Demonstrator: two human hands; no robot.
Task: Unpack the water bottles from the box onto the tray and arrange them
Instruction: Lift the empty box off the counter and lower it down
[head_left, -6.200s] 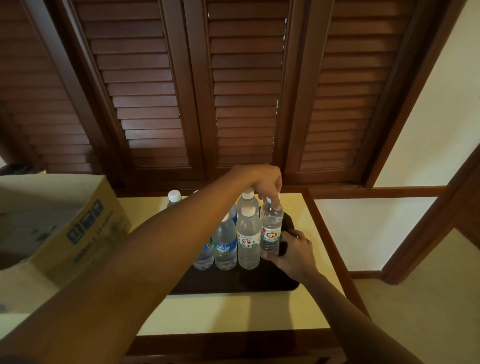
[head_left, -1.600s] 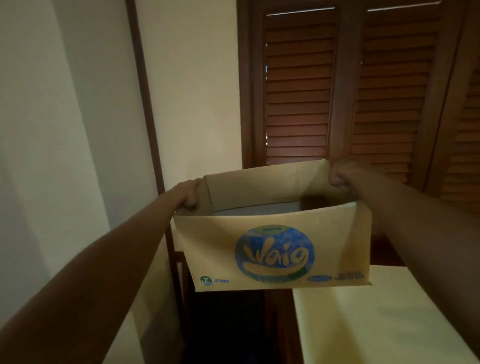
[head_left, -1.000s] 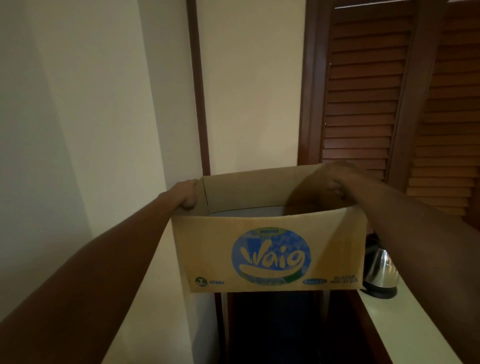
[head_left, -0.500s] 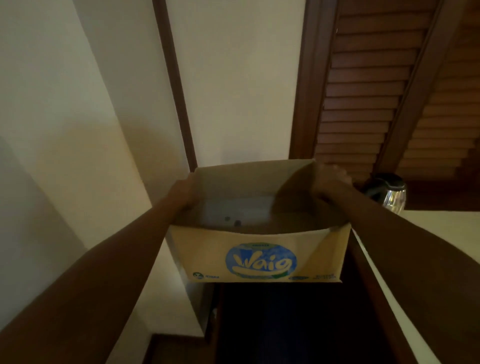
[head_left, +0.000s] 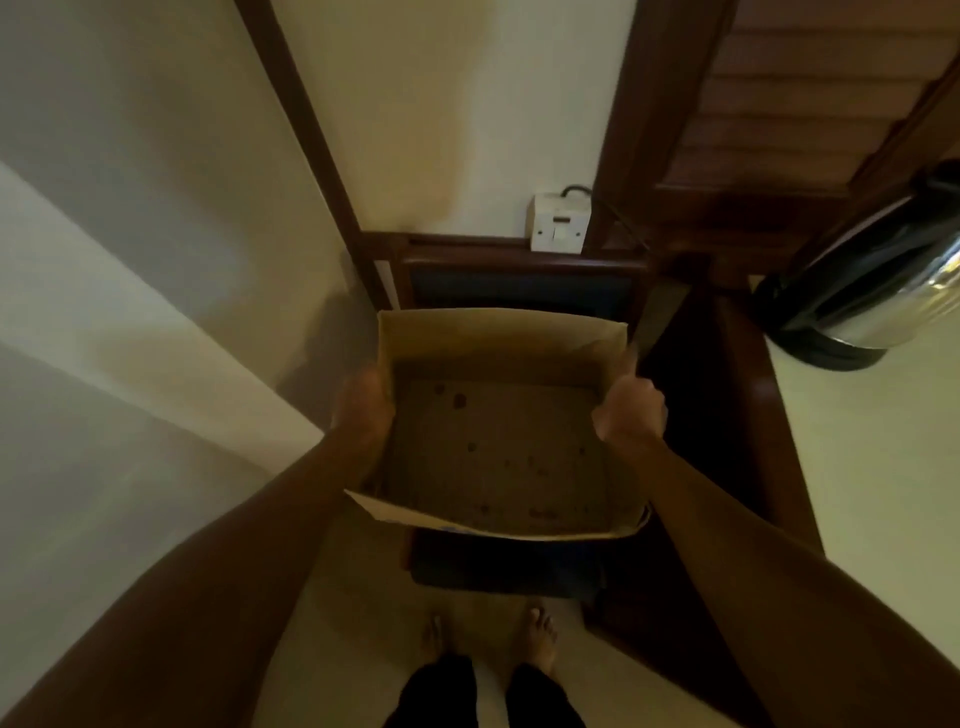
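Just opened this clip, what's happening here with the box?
A person is standing barefoot and holding a cardboard box out in front of them, the left hand gripping its left wall and the right hand its right wall. The box is open at the top and has no bottles in it, only a few dark spots on its floor. It hangs over a dark gap beside a counter, where a metal kettle stands. No bottles or tray are in view.

No legible text, label, brand or number: the blue print on the box (head_left: 511, 457) front edge is unreadable.
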